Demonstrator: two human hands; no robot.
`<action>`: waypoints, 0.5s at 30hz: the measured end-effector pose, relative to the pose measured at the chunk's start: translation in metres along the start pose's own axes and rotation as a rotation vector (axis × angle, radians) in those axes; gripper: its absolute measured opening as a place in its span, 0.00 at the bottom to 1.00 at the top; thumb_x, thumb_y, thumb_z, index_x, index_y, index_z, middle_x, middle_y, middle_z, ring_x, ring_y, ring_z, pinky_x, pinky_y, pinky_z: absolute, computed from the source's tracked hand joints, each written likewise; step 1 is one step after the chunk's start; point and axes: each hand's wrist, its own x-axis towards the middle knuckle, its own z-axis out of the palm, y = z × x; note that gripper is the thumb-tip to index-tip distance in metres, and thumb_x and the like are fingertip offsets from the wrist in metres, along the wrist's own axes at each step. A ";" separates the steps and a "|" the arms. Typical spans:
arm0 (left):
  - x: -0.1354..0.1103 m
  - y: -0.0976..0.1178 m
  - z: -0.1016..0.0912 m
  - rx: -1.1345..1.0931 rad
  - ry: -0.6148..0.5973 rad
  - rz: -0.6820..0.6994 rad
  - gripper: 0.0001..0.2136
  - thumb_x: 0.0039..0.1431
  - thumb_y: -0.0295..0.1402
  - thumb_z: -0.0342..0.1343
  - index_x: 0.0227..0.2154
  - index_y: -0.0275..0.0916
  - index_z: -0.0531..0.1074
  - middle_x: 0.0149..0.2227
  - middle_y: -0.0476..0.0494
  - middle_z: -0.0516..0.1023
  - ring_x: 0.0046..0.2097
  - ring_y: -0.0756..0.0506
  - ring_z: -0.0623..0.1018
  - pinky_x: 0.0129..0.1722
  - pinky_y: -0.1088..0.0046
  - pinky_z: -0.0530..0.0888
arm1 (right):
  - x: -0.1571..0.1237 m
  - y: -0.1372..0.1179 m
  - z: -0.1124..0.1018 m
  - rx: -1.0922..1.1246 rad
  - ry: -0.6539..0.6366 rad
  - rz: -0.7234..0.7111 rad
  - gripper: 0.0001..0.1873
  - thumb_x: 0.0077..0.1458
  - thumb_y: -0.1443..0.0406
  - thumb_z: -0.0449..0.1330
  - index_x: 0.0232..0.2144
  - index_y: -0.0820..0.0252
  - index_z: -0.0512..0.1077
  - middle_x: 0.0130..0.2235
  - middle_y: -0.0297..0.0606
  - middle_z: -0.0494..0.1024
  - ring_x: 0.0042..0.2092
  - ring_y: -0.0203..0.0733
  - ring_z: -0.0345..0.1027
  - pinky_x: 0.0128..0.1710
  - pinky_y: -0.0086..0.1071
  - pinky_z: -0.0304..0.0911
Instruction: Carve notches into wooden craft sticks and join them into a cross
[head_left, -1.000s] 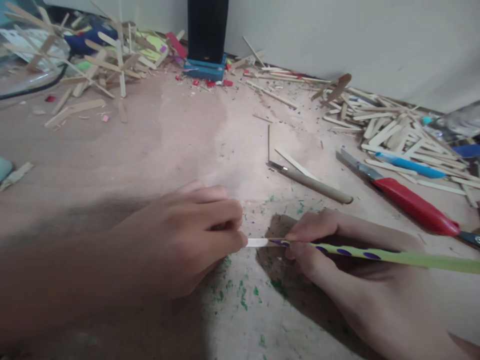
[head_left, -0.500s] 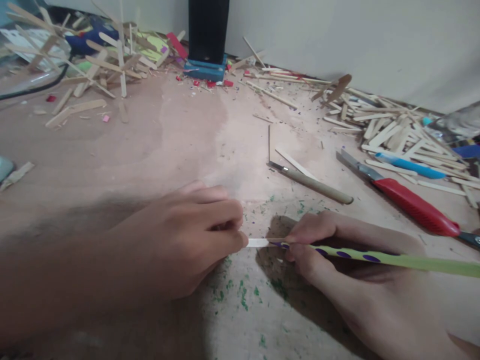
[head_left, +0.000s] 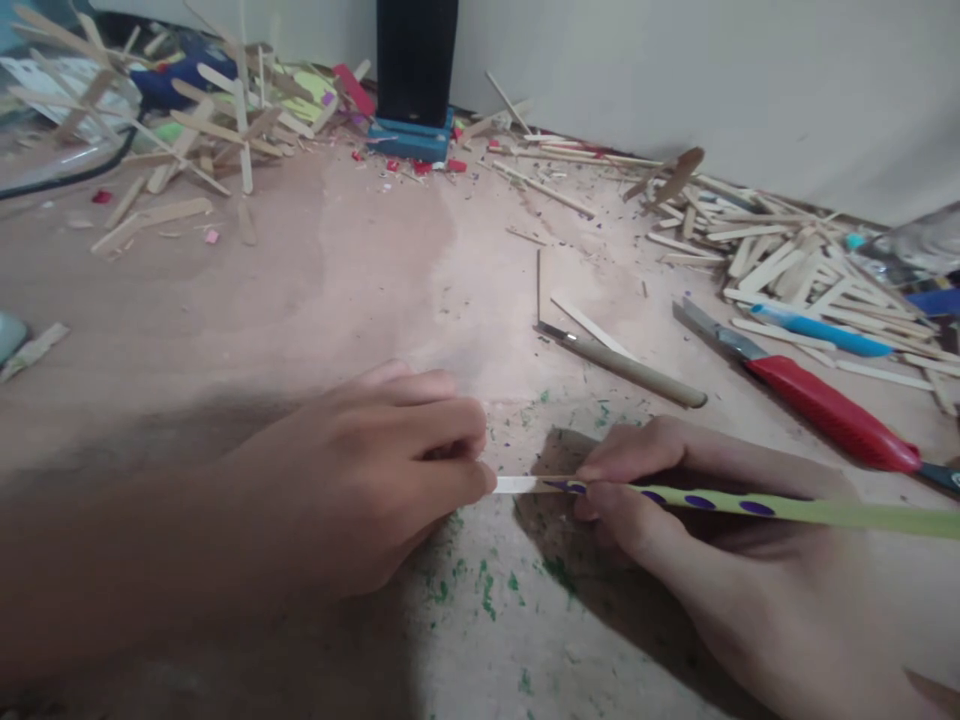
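My left hand [head_left: 360,480] rests on the brown tabletop [head_left: 315,290] with its fingers pinched on the left end of a small pale wooden stick [head_left: 514,484]. My right hand [head_left: 697,540] is closed around a green pencil with purple dots [head_left: 750,505], gripped near the point. The pencil tip touches the right part of the small stick. The pencil's far end runs off the right edge of the view.
A wooden-handled craft knife [head_left: 622,365] lies just beyond my hands. A red-handled cutter [head_left: 810,400] and a blue pen [head_left: 817,330] lie right, among several loose sticks [head_left: 780,260]. A black upright object on a blue base [head_left: 414,80] stands at the back. Stick constructions [head_left: 187,120] fill the back left.
Almost nothing differs. My right hand and the pencil have shifted very slightly; the left hand and stick stay put.
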 end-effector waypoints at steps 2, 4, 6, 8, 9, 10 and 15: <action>-0.001 -0.001 0.001 -0.002 0.002 0.007 0.15 0.73 0.22 0.48 0.39 0.36 0.81 0.39 0.44 0.78 0.41 0.45 0.75 0.43 0.67 0.72 | 0.001 0.002 0.001 0.041 -0.010 -0.032 0.08 0.56 0.65 0.69 0.25 0.53 0.76 0.24 0.33 0.78 0.22 0.35 0.67 0.17 0.25 0.61; -0.001 -0.001 0.001 -0.003 0.000 0.002 0.15 0.73 0.23 0.48 0.39 0.37 0.81 0.39 0.45 0.78 0.41 0.45 0.75 0.44 0.67 0.72 | 0.001 0.002 0.002 0.057 -0.039 -0.054 0.09 0.57 0.65 0.68 0.25 0.53 0.76 0.24 0.33 0.78 0.22 0.35 0.66 0.18 0.26 0.62; -0.002 0.000 0.000 -0.003 -0.016 -0.005 0.15 0.74 0.24 0.47 0.39 0.37 0.81 0.40 0.45 0.78 0.41 0.45 0.75 0.44 0.67 0.72 | 0.001 0.001 0.002 0.071 -0.070 -0.068 0.09 0.59 0.65 0.67 0.26 0.54 0.77 0.24 0.33 0.78 0.22 0.35 0.67 0.18 0.26 0.63; -0.003 0.000 -0.002 -0.001 -0.027 -0.005 0.15 0.74 0.23 0.47 0.39 0.37 0.81 0.40 0.45 0.78 0.42 0.44 0.75 0.44 0.67 0.72 | 0.000 0.000 0.003 0.077 -0.088 -0.073 0.09 0.60 0.65 0.66 0.26 0.54 0.78 0.25 0.34 0.79 0.23 0.35 0.69 0.19 0.26 0.64; -0.003 0.001 -0.002 -0.001 -0.029 -0.001 0.15 0.74 0.23 0.47 0.39 0.37 0.81 0.40 0.45 0.78 0.41 0.44 0.75 0.44 0.66 0.72 | 0.000 0.000 0.003 0.073 -0.095 -0.070 0.09 0.61 0.64 0.66 0.27 0.54 0.78 0.26 0.34 0.79 0.24 0.35 0.70 0.20 0.26 0.64; -0.002 0.001 -0.003 -0.003 -0.021 0.004 0.16 0.73 0.23 0.47 0.38 0.36 0.81 0.39 0.45 0.78 0.41 0.44 0.75 0.44 0.66 0.72 | -0.001 -0.001 0.004 0.062 -0.100 -0.067 0.09 0.62 0.64 0.66 0.27 0.53 0.78 0.26 0.33 0.80 0.25 0.35 0.72 0.20 0.25 0.65; -0.002 0.000 -0.002 -0.009 -0.023 -0.002 0.16 0.74 0.23 0.47 0.37 0.37 0.80 0.39 0.45 0.78 0.41 0.45 0.76 0.45 0.66 0.74 | 0.000 -0.002 0.005 0.067 -0.138 -0.061 0.08 0.61 0.65 0.67 0.29 0.52 0.78 0.24 0.31 0.76 0.31 0.37 0.77 0.23 0.23 0.66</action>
